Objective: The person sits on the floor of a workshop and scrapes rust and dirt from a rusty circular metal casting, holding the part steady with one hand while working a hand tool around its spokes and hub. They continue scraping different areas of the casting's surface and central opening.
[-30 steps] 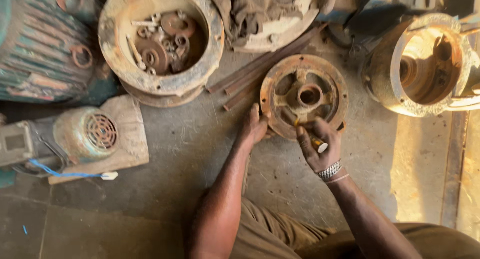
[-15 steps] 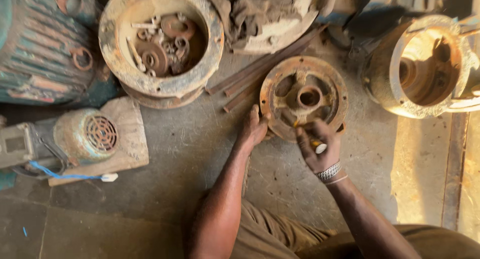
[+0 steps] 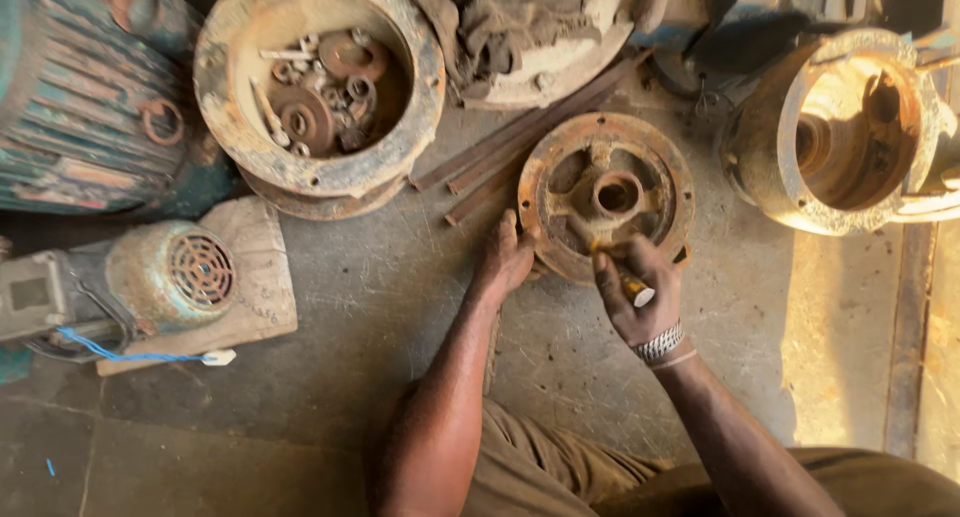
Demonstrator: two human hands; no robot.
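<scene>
My left hand (image 3: 507, 259) rests on the lower left rim of the rusty round motor end cover (image 3: 606, 195) that lies flat on the concrete floor (image 3: 400, 307), fingers spread loosely over the edge and bracing it rather than closed on anything. My right hand (image 3: 636, 295) is closed around a screwdriver with a yellow handle (image 3: 632, 287); the pale butt of the handle sticks out by my thumb, and the shaft points up toward the inner ribs of the cover, near its central hub. I cannot tell exactly where the tip touches, since my fingers cover it. A beaded metal bracelet (image 3: 660, 341) sits on my right wrist.

The cover lies just in front of my knees, a little right of the middle of the view. Behind it, a few rusty flat metal bars (image 3: 520, 142) lie slanted on the floor, one end close to the cover's rim. To the far left of those stands a large rusty round housing (image 3: 228, 87) holding loose washers, bolts and small discs (image 3: 320, 87). At the left edge is a finned motor body (image 3: 70, 107), and below it a small motor with a grilled fan cover (image 3: 185, 272) on a wooden board, a blue wire beside it. On the right lies another open, rusted motor casing (image 3: 850, 127)
</scene>
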